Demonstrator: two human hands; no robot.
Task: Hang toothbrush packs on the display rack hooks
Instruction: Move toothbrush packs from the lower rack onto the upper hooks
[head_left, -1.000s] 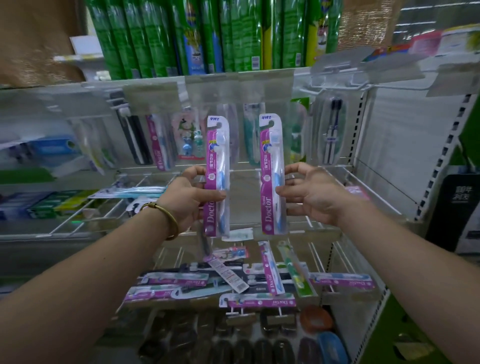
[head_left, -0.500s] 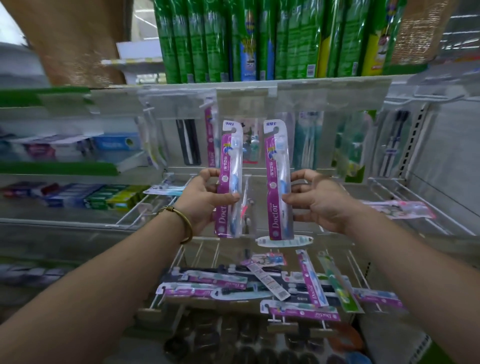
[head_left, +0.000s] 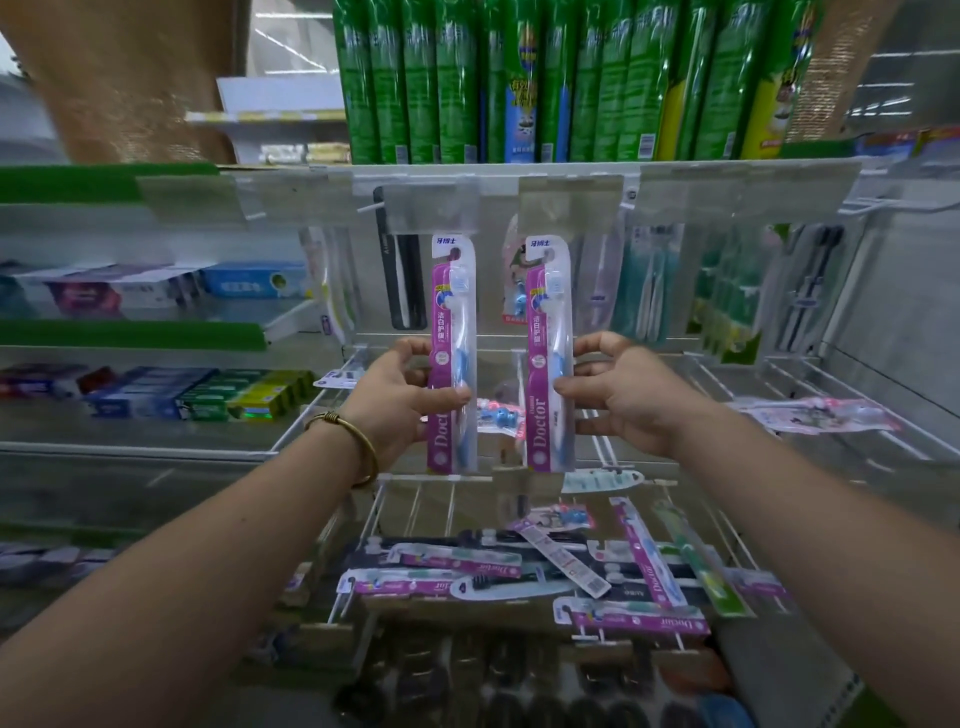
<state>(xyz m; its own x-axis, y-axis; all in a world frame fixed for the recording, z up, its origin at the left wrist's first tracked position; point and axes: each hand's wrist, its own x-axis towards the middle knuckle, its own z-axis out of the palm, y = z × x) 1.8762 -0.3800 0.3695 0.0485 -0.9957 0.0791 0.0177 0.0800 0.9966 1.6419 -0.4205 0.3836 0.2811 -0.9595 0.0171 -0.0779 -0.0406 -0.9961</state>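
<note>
Hanging pending: left grip (head_left: 400, 395) pinching one toothbrush pack (head_left: 451, 353), right grip (head_left: 623, 395) pinching second pack (head_left: 549, 353), both upright just below rack hooks (head_left: 370, 208) at twelve o'clock, loose packs (head_left: 457, 558) waiting at six o'clock.

Both forearms are bare — only a gold coiled bangle (head_left: 347, 440) circles the left wrist.

Single head view: wide-angle, facing forward, close to display rack (head_left: 893, 322).

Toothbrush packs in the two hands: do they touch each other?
Apart. The head view shows a clear gap between the left pack and the right pack.
</note>
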